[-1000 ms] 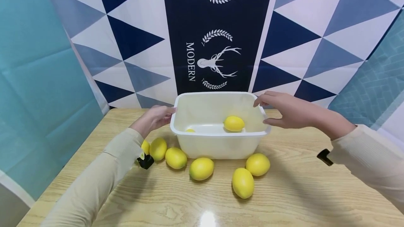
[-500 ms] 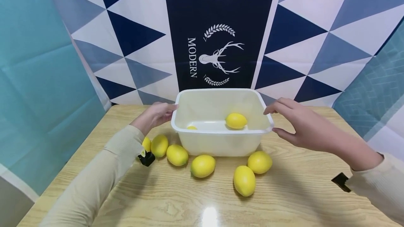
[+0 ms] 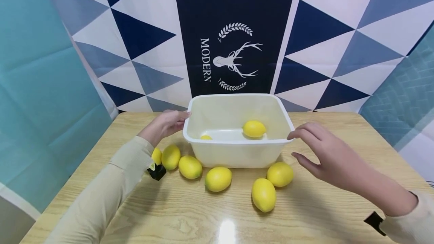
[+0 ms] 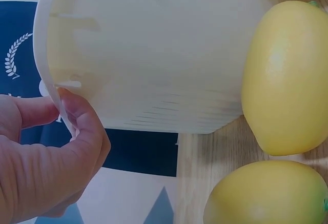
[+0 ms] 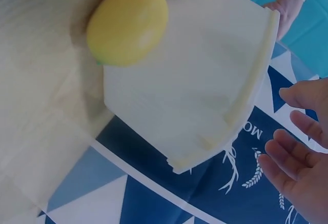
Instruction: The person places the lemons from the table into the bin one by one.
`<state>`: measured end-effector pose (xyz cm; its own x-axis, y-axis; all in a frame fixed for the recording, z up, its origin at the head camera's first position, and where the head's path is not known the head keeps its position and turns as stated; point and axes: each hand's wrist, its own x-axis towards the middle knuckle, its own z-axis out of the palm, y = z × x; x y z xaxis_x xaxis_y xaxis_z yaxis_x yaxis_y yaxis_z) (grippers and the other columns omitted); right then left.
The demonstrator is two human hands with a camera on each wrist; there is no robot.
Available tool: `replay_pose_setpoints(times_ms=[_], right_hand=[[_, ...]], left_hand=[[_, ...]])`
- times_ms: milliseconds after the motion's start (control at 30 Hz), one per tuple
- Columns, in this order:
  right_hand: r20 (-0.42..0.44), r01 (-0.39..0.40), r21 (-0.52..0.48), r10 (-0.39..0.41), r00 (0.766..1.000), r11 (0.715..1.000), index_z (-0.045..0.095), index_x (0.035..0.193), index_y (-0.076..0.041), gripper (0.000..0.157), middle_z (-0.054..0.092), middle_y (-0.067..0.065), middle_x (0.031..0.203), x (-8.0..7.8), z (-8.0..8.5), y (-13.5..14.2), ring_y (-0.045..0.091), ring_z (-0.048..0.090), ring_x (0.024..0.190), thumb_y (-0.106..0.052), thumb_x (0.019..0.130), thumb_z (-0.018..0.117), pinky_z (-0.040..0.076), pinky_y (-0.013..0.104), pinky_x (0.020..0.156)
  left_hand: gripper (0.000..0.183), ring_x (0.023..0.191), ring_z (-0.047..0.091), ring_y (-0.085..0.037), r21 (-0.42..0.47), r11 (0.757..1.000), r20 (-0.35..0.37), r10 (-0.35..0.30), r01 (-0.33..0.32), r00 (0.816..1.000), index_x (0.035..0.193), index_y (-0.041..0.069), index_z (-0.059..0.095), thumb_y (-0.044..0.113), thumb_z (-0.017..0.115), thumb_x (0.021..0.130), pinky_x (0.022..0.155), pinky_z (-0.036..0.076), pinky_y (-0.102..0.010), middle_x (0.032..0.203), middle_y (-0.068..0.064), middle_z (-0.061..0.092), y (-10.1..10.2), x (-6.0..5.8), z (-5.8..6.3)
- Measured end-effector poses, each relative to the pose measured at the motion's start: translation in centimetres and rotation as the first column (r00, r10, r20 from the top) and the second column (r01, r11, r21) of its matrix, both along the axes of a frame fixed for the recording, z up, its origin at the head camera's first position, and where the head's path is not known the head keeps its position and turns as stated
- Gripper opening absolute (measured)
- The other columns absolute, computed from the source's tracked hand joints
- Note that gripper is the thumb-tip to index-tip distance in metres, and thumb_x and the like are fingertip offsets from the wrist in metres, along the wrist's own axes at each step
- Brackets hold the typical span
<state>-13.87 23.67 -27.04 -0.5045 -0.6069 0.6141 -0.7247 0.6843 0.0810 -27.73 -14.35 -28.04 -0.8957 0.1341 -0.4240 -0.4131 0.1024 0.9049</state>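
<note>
A white plastic tub [image 3: 234,155] stands on the table against the backdrop. Inside it lie a lemon [image 3: 254,128] on the right and another lemon [image 3: 206,137] at the left, mostly hidden by the front wall. My left hand [image 3: 166,124] pinches the tub's left rim between thumb and fingers, as the left wrist view confirms. Just off the right front corner is my right hand [image 3: 325,153], its fingers loosely bent and holding nothing. In the right wrist view, a gap shows between its fingertips [image 5: 287,93] and the rim.
Along the tub's front and left lie several lemons, among them a lemon [image 3: 218,179] at front centre, a lemon [image 3: 263,195] nearer me and a lemon [image 3: 280,174] by the right corner. A patterned backdrop [image 3: 152,48] rises behind the wooden table [image 3: 190,214].
My right hand has come off the tub's right rim and moved right and toward me. The left hand keeps its grip. The tub and lemons stay put while the head view shifts slightly.
</note>
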Motion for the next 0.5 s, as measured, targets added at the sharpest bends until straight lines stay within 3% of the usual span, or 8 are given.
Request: replay_pose_setpoints(times_ms=[100, 267, 500], right_hand=[[-0.004, -0.018, -0.003, 0.018, 1.000, 1.000, 0.065, 0.108, -0.009, 0.055, 0.064, -0.001, 0.103, 0.5, -0.9, 0.2, 0.015, 0.058, 0.095, -0.052, 0.101, 0.031, 0.040, 0.004, 0.093], [0.043, -0.043, 0.042, 0.041, 0.998, 0.998, 0.065, 0.114, -0.012, 0.055, 0.064, -0.003, 0.110, 0.9, -2.5, 0.7, 0.015, 0.061, 0.099, -0.052, 0.101, 0.030, 0.040, 0.003, 0.098], [0.085, -0.024, 0.104, 0.015, 0.996, 0.994, 0.062, 0.121, -0.015, 0.059, 0.062, -0.004, 0.113, 0.9, -3.5, 1.0, 0.014, 0.062, 0.098, -0.053, 0.099, 0.024, 0.052, 0.019, 0.085]], left_hand=[[0.047, 0.102, 0.051, -0.013, 0.005, 1.000, 0.004, -0.008, 0.008, 1.000, 0.143, -0.004, 0.042, 0.014, 0.052, 0.101, 0.107, 0.047, -0.025, 0.115, -0.005, 0.050, 0.0, 0.0, 0.0], [0.048, 0.098, 0.054, -0.011, 0.006, 1.000, 0.005, -0.023, 0.023, 1.000, 0.143, -0.004, 0.042, 0.015, 0.052, 0.101, 0.091, 0.053, -0.017, 0.115, -0.005, 0.052, 0.0, 0.1, 0.0], [0.048, 0.091, 0.056, -0.007, 0.024, 0.999, -0.003, -0.029, 0.029, 1.000, 0.143, -0.002, 0.043, 0.018, 0.052, 0.101, 0.087, 0.054, -0.015, 0.111, -0.002, 0.054, -0.4, 0.0, -0.3]])
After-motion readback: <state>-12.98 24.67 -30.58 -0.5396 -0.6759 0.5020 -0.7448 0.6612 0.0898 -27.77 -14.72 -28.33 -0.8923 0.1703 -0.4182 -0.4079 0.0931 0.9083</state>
